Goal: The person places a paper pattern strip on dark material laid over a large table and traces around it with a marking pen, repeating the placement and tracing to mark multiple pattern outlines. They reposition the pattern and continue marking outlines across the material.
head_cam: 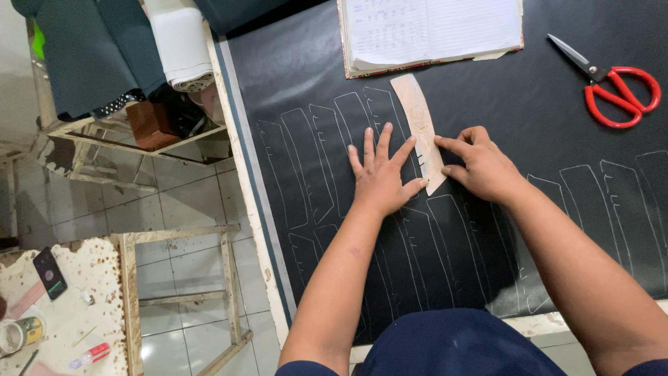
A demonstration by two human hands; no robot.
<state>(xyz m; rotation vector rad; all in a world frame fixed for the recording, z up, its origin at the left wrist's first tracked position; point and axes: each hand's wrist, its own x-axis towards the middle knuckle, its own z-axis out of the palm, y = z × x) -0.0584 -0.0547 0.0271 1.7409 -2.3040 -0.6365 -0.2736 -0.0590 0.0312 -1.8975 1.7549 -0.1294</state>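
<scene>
A long, narrow cardboard pattern piece (419, 124) lies on a black sheet of material (529, 104) spread over the table. My left hand (381, 174) rests flat with fingers spread, its fingertips touching the pattern's left edge. My right hand (483, 166) is at the pattern's right edge with the index finger stretched out and the other fingers curled; whether it pinches a marker I cannot tell. Several white traced outlines (306, 160) of the same shape cover the black sheet on both sides of the hands.
Red-handled scissors (612, 87) lie at the far right. An open notebook (431, 31) sits at the far edge. Left of the table are folded dark fabric (97, 49), a wooden frame (181, 285) over a tiled floor, and a stained surface with a phone (50, 273).
</scene>
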